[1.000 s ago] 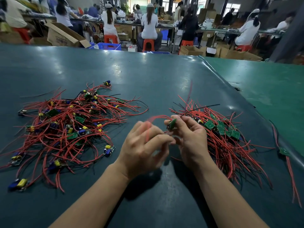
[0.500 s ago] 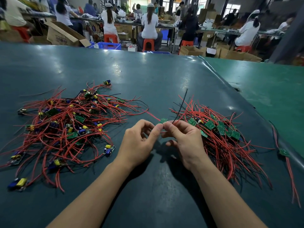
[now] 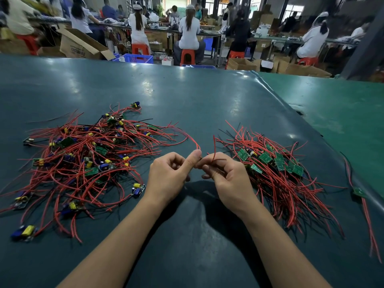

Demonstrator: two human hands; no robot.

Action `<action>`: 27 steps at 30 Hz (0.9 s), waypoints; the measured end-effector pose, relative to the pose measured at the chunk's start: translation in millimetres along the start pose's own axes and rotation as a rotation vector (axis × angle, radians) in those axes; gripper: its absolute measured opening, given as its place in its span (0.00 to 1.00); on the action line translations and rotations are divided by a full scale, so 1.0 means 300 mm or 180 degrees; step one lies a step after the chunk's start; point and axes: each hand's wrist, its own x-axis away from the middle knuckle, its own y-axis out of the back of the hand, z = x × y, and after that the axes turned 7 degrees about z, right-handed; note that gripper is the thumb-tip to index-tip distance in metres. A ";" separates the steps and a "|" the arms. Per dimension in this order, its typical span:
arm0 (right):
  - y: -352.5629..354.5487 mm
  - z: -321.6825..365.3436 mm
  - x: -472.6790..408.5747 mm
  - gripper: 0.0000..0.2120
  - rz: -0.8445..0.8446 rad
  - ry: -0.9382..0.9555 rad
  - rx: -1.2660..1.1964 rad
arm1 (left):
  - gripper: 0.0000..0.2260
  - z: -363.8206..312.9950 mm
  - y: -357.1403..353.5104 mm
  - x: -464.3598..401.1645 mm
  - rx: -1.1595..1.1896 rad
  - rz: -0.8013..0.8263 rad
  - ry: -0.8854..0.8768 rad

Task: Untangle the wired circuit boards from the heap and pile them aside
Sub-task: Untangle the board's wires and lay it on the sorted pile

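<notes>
Red wire (image 3: 192, 141) arcs left toward heap (image 3: 87, 159); both hands' fingers (image 3: 194, 157) pinch it.

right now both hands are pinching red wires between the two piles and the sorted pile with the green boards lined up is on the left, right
Not quite. In the head view the left hand and right hand do pinch red wires between the piles, but the sorted pile with green boards lined up lies on the right; the tangled heap is on the left.

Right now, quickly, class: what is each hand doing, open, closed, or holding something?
Left hand: closed, thumb and finger pinching a red wire that runs from the tangled heap.
Right hand: closed on a red wire end.
</notes>
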 end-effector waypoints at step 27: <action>-0.012 0.016 -0.019 0.07 -0.1190 -0.0944 -0.1347 | 0.09 -0.026 -0.018 0.021 0.1328 0.0614 -0.0391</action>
